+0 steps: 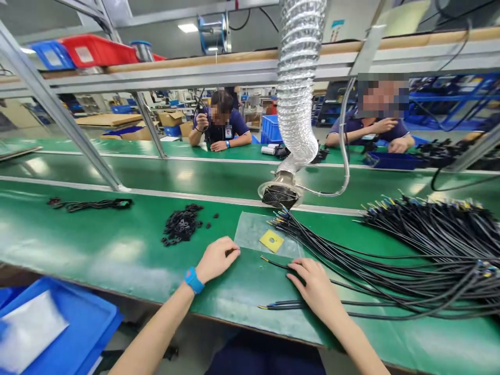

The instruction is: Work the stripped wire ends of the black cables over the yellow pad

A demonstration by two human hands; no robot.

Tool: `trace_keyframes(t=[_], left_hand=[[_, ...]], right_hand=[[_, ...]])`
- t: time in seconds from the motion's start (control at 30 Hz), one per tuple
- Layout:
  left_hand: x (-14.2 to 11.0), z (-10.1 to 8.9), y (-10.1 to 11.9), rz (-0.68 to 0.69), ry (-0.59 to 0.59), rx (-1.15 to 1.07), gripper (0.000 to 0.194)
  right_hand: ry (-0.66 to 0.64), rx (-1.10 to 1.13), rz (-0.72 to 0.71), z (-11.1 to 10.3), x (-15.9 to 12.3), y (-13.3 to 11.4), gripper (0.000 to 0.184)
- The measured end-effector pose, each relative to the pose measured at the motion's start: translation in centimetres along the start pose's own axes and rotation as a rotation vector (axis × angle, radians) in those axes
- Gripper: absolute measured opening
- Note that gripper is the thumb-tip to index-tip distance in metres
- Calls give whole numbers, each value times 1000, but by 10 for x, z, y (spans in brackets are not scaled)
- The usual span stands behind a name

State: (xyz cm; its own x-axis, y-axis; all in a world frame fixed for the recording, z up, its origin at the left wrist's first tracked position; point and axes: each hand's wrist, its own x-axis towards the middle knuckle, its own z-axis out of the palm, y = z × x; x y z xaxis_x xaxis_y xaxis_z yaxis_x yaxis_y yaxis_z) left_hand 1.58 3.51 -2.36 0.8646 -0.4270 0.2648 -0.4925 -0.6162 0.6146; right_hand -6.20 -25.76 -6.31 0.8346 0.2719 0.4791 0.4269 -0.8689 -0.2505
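Note:
My right hand (314,285) pinches a black cable (278,263) close to its stripped end, where bare coloured wire tips point left. To its left, my left hand (217,258), with a blue wristband, has its thumb and fingertips pressed together just above the green bench. Whatever may be between those fingertips is too small to make out. Two more cable ends (279,305) lie below the right hand. Behind the hands, a clear plastic sheet (247,229) bears a yellow square pad (271,240) with a hole. A thick bundle of black cables (344,255) stretches rightward.
A pile of small black parts (182,225) and a coiled cable (97,204) lie leftward. A fume extraction duct (299,78) hangs over the bench's far edge. Blue bins (78,317) stand at lower left. Two people sit across the line. More cables (433,224) are heaped at right.

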Motion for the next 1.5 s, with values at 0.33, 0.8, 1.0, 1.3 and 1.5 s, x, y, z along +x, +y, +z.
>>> trace_keyframes(t=[0.33, 0.8, 1.0, 1.3, 1.5], left_hand=[[92, -33, -63, -266, -57, 682, 35], [97, -4, -64, -207, 113, 258, 48], [97, -1, -46, -379, 121, -45, 41], [94, 2, -20, -711, 183, -879, 26], [93, 12, 3, -646, 216, -1124, 24]], right_hand=[[-32, 210, 239, -22, 34, -5, 16], [27, 129, 299, 2, 53, 13, 20], [28, 121, 275, 2, 53, 18, 17], [22, 92, 329, 8, 53, 20, 17], [71, 128, 336, 6, 55, 22, 16]])
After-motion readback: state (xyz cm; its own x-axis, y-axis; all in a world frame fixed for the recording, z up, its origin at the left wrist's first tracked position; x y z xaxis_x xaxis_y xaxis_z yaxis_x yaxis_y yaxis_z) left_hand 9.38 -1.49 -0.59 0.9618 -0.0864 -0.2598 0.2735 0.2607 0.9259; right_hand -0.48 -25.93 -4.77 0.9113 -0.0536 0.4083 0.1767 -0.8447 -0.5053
